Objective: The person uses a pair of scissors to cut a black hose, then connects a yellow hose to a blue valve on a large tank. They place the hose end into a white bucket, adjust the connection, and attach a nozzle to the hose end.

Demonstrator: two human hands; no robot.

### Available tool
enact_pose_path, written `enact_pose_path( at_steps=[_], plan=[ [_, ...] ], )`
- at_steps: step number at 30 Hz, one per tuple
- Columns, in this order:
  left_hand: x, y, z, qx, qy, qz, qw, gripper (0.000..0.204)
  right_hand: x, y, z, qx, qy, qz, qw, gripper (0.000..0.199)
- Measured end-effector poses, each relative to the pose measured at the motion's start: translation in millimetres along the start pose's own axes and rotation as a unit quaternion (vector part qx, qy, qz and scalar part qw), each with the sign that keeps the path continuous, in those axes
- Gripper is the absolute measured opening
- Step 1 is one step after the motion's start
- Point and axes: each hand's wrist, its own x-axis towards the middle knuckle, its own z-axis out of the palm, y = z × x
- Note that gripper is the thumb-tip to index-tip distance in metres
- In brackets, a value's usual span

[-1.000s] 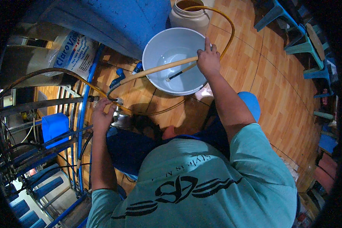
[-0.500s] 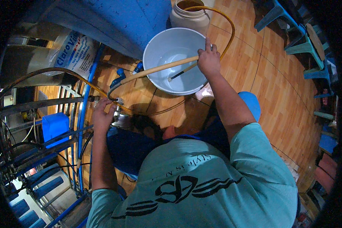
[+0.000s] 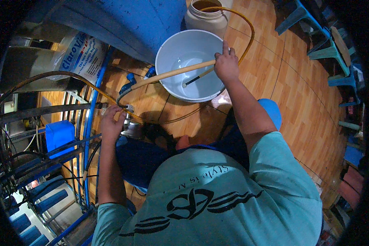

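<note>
My right hand (image 3: 226, 65) is closed round a beige hose (image 3: 172, 73) above a white bucket (image 3: 162, 78), one finger raised. A thinner tube with a black end (image 3: 191, 81) slants down from the same hand into the bucket, its pale tip over the wet-looking bottom. Lower left, my left hand (image 3: 112, 123) has its fingers bent beside a metal fitting (image 3: 129, 108) at the end of a dark pipe. What lies between those fingers is hidden. An amber hose (image 3: 95, 87) passes just above them.
Behind the bucket stand a cream wide-mouthed jar (image 3: 205, 22) with an amber hose at its opening and a large blue container (image 3: 151, 24). Pipes and a blue box (image 3: 60, 139) crowd the left. Stools (image 3: 301, 18) line the right above a wood-patterned tiled floor (image 3: 303, 110).
</note>
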Motion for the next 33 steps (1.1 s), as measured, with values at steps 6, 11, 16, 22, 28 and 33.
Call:
enact_pose_path(
  at_steps=[6,11,16,22,28,33],
  plan=[
    [1.2,1.2,-0.5,0.015,-0.003,0.011,1.000,0.024,0.3,0.3,0.2,0.005,0.001,-0.002,1.000,0.022],
    [0.8,0.1,0.7,0.012,0.001,0.004,1.000,0.024,-0.6,0.9,2.3,0.008,0.009,-0.004,1.000,0.021],
    [0.6,2.6,0.0,0.002,-0.002,-0.001,1.000,0.024,-0.6,0.3,0.2,-0.002,-0.005,-0.004,1.000,0.021],
    [0.7,-2.4,0.7,0.021,-0.004,0.006,1.000,0.025,-1.0,-1.4,-1.6,-0.011,-0.003,-0.003,1.000,0.022],
    [1.5,0.7,0.4,0.008,-0.002,0.006,1.000,0.025,-1.7,-0.3,0.1,-0.007,-0.005,0.000,1.000,0.022],
    [0.7,0.2,0.9,0.014,0.005,0.011,1.000,0.025,-1.5,-1.2,-1.9,-0.006,-0.008,0.003,1.000,0.021]
  ],
)
